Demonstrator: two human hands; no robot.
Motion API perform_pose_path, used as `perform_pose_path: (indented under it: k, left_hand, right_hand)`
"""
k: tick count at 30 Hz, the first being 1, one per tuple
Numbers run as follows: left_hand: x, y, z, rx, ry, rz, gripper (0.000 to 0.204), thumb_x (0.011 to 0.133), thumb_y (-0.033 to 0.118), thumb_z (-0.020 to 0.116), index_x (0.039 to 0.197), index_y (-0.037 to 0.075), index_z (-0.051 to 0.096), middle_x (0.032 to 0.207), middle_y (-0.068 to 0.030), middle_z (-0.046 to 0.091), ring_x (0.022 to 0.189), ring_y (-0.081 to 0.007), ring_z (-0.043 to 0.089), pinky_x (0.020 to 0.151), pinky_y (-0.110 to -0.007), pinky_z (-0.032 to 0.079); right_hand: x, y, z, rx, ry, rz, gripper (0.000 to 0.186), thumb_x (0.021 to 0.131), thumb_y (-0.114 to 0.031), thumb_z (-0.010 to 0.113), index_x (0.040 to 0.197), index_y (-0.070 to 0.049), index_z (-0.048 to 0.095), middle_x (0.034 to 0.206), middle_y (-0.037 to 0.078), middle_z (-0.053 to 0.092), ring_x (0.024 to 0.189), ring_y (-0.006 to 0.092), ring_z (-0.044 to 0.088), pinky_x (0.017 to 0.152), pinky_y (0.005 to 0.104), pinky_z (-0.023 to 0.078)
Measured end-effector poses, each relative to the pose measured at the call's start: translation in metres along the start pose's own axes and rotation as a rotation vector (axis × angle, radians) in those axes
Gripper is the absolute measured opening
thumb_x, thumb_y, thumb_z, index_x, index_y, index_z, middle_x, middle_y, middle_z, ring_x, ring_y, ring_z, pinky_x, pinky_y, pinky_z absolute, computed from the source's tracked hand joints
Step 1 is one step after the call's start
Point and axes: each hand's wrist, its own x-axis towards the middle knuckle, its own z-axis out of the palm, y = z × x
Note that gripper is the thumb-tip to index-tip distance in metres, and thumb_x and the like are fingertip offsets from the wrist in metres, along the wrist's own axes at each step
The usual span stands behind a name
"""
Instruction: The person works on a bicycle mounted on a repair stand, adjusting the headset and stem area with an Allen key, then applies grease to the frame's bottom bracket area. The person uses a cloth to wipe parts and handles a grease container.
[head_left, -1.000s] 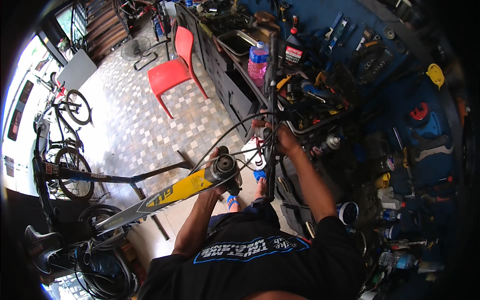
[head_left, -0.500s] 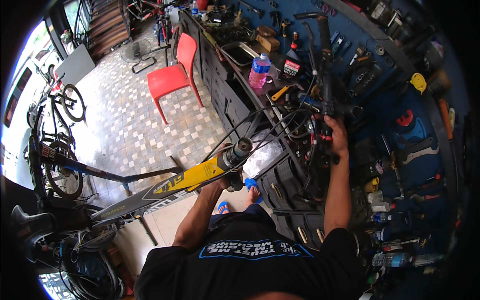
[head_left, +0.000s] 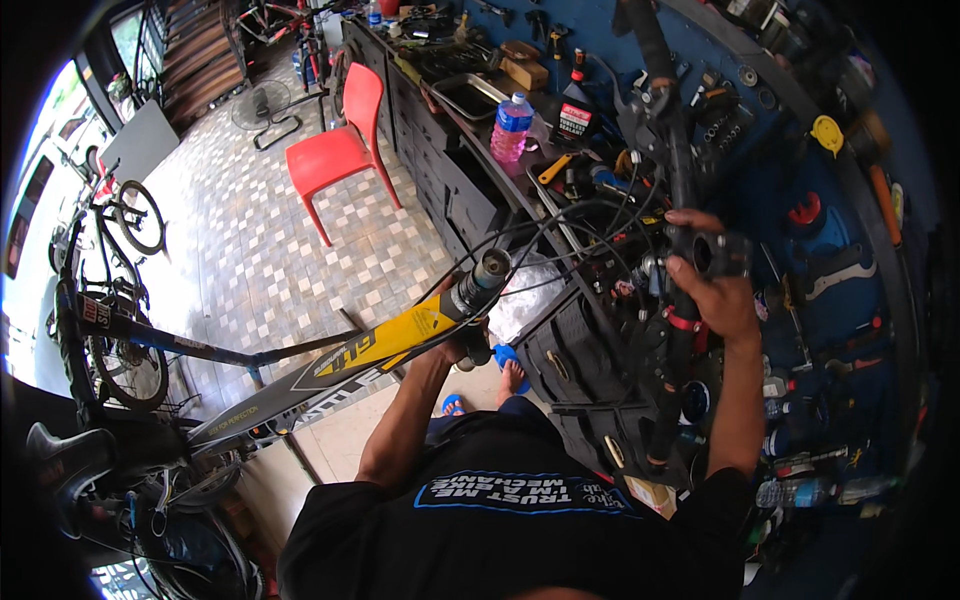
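Observation:
My right hand [head_left: 722, 295] is closed round the middle of a black handlebar [head_left: 684, 180], next to its stem [head_left: 728, 254]. The bar stands lengthwise on my right, with brake levers and a red clamp ring [head_left: 682, 320] on it. Black cables [head_left: 570, 208] loop from it to a yellow and black bicycle frame [head_left: 390, 338]. My left hand [head_left: 452, 350] grips this frame near the front, behind the head tube [head_left: 480, 283]; most of its fingers are hidden. The open top of the head tube points up, apart from the stem.
A workbench [head_left: 475, 195] with drawers holds a pink liquid bottle [head_left: 511, 130], a black bottle [head_left: 574, 115] and a metal tray [head_left: 468, 97]. Tools hang on the blue wall [head_left: 790, 210] at right. A red chair [head_left: 345, 150] and a fan [head_left: 262, 103] stand on the tiled floor.
My right hand has brought the handlebar nearer and rightward, off the bench side, and the stem now shows beside my fingers. The left hand stays at the frame's front.

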Motion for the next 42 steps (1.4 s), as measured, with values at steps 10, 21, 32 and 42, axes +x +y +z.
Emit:
perform_pose_path:
  k: [10, 21, 32, 42]
  left_hand:
    - [-0.023, 0.011, 0.072, -0.094, -0.203, 0.096, 0.051, 0.103, 0.055, 0.055, 0.098, 0.007, 0.073, 0.076, -0.0099, 0.076, 0.062, -0.0238, 0.074, 0.060, -0.037, 0.064]
    - [-0.017, 0.001, 0.052, -0.042, -0.165, 0.134, 0.036, 0.101, 0.048, 0.061, 0.106, 0.013, 0.068, 0.084, -0.0047, 0.071, 0.067, -0.0241, 0.068, 0.061, -0.041, 0.058]
    - [-0.026, 0.005, 0.073, -0.129, -0.162, 0.096, 0.047, 0.101, 0.053, 0.061, 0.098, 0.008, 0.073, 0.077, -0.0112, 0.076, 0.057, -0.0249, 0.073, 0.052, -0.038, 0.063]
    - [-0.018, 0.008, 0.080, -0.144, -0.179, 0.086, 0.045, 0.101, 0.052, 0.061, 0.098, 0.008, 0.073, 0.077, -0.0112, 0.076, 0.057, -0.0249, 0.073, 0.051, -0.038, 0.063]
  right_hand:
    - [-0.022, -0.088, -0.010, -0.161, -0.171, 0.167, 0.036, 0.079, -0.006, 0.074, 0.114, -0.008, 0.066, 0.090, 0.005, 0.072, 0.081, 0.0176, 0.072, 0.076, 0.0322, 0.054]
    - [-0.084, -0.006, 0.038, -0.302, -0.320, 0.491, 0.047, 0.074, -0.007, 0.076, 0.120, -0.011, 0.065, 0.098, 0.011, 0.075, 0.092, 0.0310, 0.076, 0.082, 0.0381, 0.057]
    - [0.009, -0.054, 0.024, -0.490, -0.138, 0.063, 0.046, 0.076, -0.005, 0.079, 0.120, -0.011, 0.066, 0.107, 0.013, 0.070, 0.094, 0.0344, 0.070, 0.083, 0.0411, 0.054]
    - [0.074, -0.084, 0.062, -0.703, -0.441, -0.023, 0.037, 0.083, -0.028, 0.073, 0.119, -0.021, 0.068, 0.092, 0.018, 0.067, 0.092, 0.0409, 0.069, 0.082, 0.0541, 0.052]
